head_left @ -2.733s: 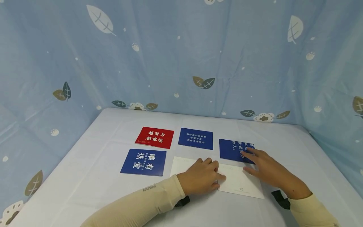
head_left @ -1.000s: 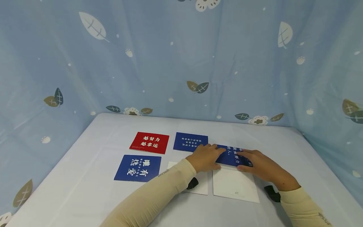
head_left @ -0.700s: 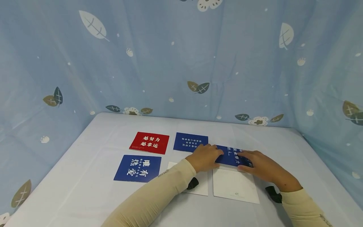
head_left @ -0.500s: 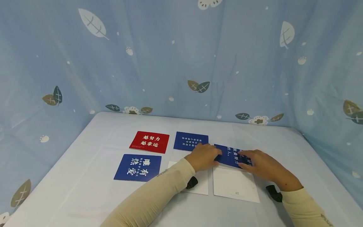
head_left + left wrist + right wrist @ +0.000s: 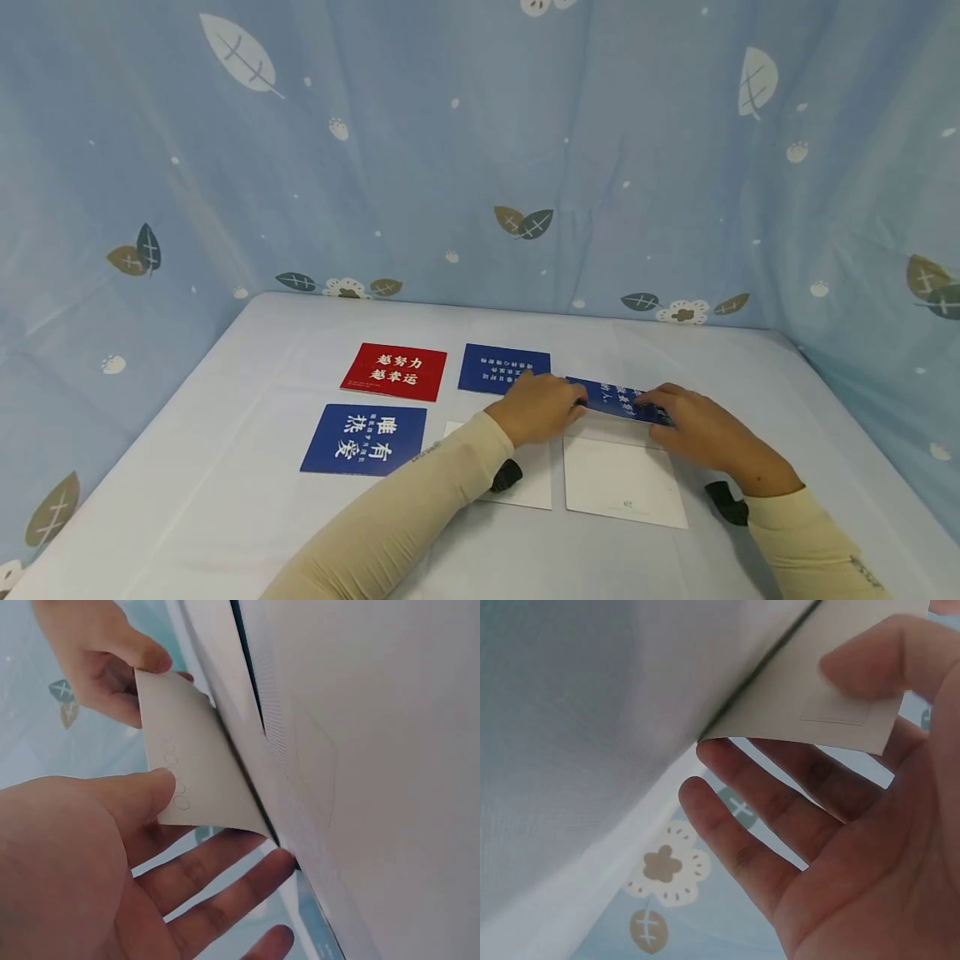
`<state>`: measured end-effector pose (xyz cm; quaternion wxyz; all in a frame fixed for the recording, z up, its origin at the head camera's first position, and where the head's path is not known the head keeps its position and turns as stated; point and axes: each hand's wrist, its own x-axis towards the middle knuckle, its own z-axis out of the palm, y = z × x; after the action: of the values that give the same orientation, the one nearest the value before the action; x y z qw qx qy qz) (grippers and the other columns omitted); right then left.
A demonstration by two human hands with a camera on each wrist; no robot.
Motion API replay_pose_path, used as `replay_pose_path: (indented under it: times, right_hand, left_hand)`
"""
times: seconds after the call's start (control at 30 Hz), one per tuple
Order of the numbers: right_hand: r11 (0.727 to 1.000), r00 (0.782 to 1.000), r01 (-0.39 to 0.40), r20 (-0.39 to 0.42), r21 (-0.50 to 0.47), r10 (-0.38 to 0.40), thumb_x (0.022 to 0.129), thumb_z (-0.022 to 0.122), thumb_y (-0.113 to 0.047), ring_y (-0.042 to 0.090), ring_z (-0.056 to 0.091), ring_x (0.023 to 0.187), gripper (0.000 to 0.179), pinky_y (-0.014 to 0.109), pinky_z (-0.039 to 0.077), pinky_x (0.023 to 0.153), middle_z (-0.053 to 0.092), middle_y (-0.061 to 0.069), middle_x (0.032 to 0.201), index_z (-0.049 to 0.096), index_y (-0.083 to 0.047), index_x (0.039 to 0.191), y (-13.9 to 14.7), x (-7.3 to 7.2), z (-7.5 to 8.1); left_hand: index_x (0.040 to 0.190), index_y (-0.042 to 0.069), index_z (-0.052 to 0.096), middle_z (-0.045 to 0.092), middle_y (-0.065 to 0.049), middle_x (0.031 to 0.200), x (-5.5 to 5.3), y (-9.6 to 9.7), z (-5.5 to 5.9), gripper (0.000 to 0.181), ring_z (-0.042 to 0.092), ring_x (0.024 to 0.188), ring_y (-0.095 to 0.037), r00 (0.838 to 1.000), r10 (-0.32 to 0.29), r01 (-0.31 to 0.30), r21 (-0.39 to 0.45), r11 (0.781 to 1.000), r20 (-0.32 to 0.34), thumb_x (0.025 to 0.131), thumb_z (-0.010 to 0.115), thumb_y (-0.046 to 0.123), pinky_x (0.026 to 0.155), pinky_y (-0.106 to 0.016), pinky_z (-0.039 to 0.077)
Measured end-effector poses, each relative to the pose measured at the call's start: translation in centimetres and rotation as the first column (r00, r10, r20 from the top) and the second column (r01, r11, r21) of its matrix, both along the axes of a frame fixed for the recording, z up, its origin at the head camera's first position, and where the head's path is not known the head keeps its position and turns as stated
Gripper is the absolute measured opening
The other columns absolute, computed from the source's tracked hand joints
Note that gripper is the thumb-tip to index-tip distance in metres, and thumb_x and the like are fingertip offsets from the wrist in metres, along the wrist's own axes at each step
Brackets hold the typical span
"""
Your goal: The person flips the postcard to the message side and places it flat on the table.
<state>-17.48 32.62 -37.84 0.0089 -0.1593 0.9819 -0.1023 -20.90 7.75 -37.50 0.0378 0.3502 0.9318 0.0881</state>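
A blue postcard (image 5: 617,400) with white Chinese characters is tipped up toward the person, its near edge raised. My left hand (image 5: 536,407) pinches its left end and my right hand (image 5: 701,427) its right end. In the left wrist view the card's pale back (image 5: 196,742) shows, with the left thumb (image 5: 154,791) pressed on it and fingers on the far side. The right wrist view has the right thumb (image 5: 870,664) on that same back, fingers behind the card. Just in front of it lies a white-side-up card (image 5: 624,482).
Another white-side-up card (image 5: 534,483) lies partly under the left forearm. Farther left are a red card (image 5: 393,372), a blue card with large characters (image 5: 363,439) and a blue card with small text (image 5: 495,362). A leaf-patterned curtain (image 5: 420,150) surrounds the white table (image 5: 225,517).
The left hand has gone from the white cards to the blue postcard's left end. Now gripped by both hands, the postcard has shifted slightly left and its near edge has come up.
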Motion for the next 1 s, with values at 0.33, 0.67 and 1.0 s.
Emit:
replay_pose_path:
  times: [0.33,0.67,1.0]
  right_hand:
    - [0.999,1.0,-0.005,-0.009,-0.037,0.004,0.086,0.064,-0.002,0.037,0.065,0.112,0.031,0.055,0.055,0.091,0.069,0.02,0.121,0.069,0.0,0.116,0.03,-0.2,0.16]
    - [0.997,0.999,0.04,-0.022,-0.064,-0.042,0.09,0.061,-0.007,0.03,0.071,0.097,0.021,0.048,0.059,0.079,0.075,0.014,0.105,0.07,-0.003,0.109,0.16,-0.28,0.73]
    - [0.99,0.994,0.082,-0.068,-0.112,-0.09,0.092,0.058,-0.009,0.022,0.068,0.072,0.025,0.025,0.043,0.049,0.073,0.026,0.102,0.061,-0.001,0.115,-0.05,-0.02,1.02]
  left_hand:
    - [0.132,0.023,0.065,0.071,0.006,0.126,-0.25,-0.21,0.03,0.034,0.064,0.123,-0.019,1.0,-0.013,0.013,-0.001,1.0,-0.023,0.107,0.045,0.036,0.112,-0.061,0.038]
    - [0.117,0.017,0.068,0.077,0.003,0.1,-0.39,0.0,-0.03,0.032,0.073,0.103,-0.018,0.994,-0.026,0.03,0.032,0.999,-0.106,0.109,0.04,0.031,0.104,-0.057,0.048]
    - [0.105,0.015,0.067,0.07,0.005,0.075,-0.73,-0.04,-0.01,0.031,0.067,0.072,-0.01,0.982,-0.026,0.045,0.098,0.994,-0.185,0.109,0.039,0.026,0.081,-0.043,0.057]
